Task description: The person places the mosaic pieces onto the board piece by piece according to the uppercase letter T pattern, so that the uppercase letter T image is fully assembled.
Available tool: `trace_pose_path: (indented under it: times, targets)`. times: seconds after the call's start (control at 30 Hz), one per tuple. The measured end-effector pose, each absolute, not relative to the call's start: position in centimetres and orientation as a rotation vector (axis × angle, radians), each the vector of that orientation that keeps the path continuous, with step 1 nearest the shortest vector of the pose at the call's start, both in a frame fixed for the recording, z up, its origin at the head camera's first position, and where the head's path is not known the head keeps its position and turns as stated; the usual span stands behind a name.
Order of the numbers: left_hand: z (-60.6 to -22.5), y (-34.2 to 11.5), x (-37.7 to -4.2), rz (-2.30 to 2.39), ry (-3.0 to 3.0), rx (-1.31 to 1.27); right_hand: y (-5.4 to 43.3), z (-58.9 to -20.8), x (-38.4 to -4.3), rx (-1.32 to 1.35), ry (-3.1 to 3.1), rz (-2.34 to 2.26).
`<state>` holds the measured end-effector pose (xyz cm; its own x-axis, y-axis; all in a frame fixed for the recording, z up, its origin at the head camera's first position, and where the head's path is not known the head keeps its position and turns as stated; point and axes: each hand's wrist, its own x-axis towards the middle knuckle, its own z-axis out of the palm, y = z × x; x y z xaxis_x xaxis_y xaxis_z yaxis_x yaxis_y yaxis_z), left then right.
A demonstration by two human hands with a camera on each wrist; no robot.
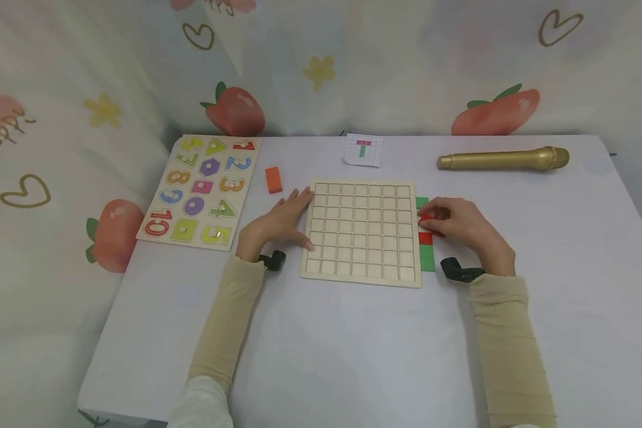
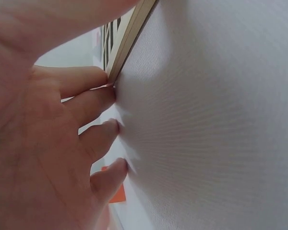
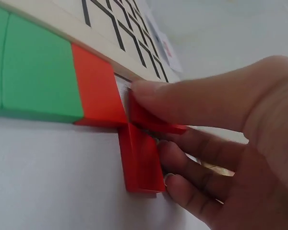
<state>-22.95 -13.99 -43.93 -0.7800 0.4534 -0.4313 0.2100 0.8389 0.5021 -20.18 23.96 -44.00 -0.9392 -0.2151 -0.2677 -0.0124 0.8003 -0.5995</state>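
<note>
A square wooden grid board [image 1: 361,282] lies flat in the middle of the table. My left hand [image 1: 278,223] is spread along its left side, fingertips at the edge and thumb on the rim. At the right edge, my right hand [image 1: 462,224] pinches a red block [image 3: 156,119] between thumb and fingers. Another red block [image 3: 141,163] stands out at an angle beside the fingertips. Along that same edge lie a red block [image 1: 425,239] and green blocks [image 1: 427,258], with a further green block [image 1: 422,202] beyond the hand.
An orange block [image 1: 273,180] lies left of the board. Behind the board is a paper card [image 1: 371,157] with a coloured T pattern. A number and shape puzzle [image 1: 163,195] occupies the far left, a gold microphone [image 1: 503,159] the back right. A patterned curtain [image 1: 396,71] hangs behind.
</note>
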Motion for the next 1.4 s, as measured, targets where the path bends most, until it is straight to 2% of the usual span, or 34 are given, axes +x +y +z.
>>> trace_pose_path:
  times: [0.27, 0.5, 0.9, 1.4]
  targets:
    - [-43.6, -13.8, -23.0, 0.574, 2.470, 0.487, 23.4, -43.3, -19.8, -0.115, 2.756, -0.967]
    - [-43.9, -13.7, -22.8, 0.585, 2.461, 0.465, 20.9, -43.5, -19.9, -0.142, 2.757, -1.150]
    - [-44.3, -13.9, -22.9, 0.575, 2.472, 0.483, 17.2, -44.0, -21.3, -0.223, 2.607, -1.321]
    - [-44.0, -14.0, -22.9, 0.591, 2.468, 0.488, 12.5, -42.3, -22.8, -0.178, 2.558, -1.373]
